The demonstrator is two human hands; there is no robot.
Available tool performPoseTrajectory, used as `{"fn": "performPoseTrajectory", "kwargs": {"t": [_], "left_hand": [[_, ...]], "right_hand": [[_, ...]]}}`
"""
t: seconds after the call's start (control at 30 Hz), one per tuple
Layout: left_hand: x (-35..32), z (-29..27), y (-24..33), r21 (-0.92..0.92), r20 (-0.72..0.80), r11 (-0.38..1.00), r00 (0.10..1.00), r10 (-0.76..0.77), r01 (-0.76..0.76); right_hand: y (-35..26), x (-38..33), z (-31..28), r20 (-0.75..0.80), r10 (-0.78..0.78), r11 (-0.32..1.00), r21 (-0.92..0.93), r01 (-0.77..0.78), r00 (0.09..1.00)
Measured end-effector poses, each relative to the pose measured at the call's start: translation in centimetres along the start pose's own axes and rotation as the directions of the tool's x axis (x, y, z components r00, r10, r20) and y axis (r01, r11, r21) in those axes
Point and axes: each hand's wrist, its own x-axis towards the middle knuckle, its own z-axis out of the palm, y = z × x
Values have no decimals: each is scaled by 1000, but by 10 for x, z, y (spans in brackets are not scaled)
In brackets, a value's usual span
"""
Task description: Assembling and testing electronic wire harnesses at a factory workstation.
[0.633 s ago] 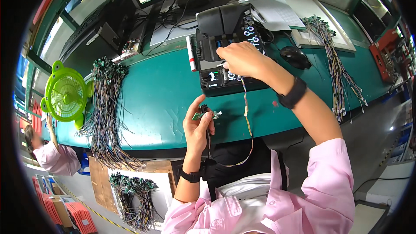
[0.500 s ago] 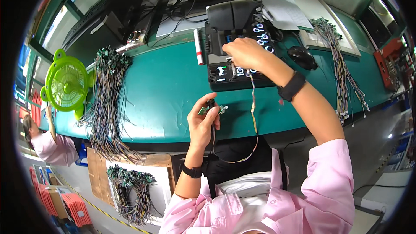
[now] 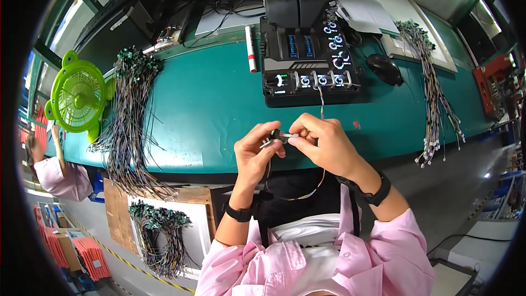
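Note:
My left hand grips a small green circuit board with a wire cable, held above the front edge of the green bench. My right hand is closed beside it, pinching a small silvery piece against the board; its exact kind is too small to make out. A thin multicoloured wire cable runs from the front of a black tester with lit dials down behind my right hand. It loops low over my lap toward the board.
Bundles of wired boards lie at left, at right and on a lower board. A green fan, a marker and a black mouse are on the bench. A co-worker's arm shows far left.
My right hand has come away from the tester's front panel, back to my left hand, and now pinches a small silvery piece at the circuit board. My left hand stays nearly in place.

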Motion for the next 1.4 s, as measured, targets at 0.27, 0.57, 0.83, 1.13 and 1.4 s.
{"fn": "performPoseTrajectory", "kwargs": {"t": [0.27, 0.57, 0.83, 1.13, 1.4], "left_hand": [[-13, 10, -1, 116, -58, 993, 998, 9, -2], [-15, 19, 17, 306, 36, 952, 999, -21, 9], [-10, 12, 35, 259, 118, 957, 980, -162, 127], [-14, 17, 26, 466, 136, 884, 991, -18, -48], [-12, 23, 31, 386, 101, 917, 984, -149, 99]], "right_hand": [[-5, -16, 14, -171, 18, 987, 163, 11, 985], [16, -26, 24, -318, -113, 980, 123, 159, 941], [13, -29, 24, -293, -216, 971, 33, 236, 932], [13, -39, 29, -264, -26, 953, 284, 103, 964], [13, -41, 22, -180, 114, 884, 468, -17, 977]]}}
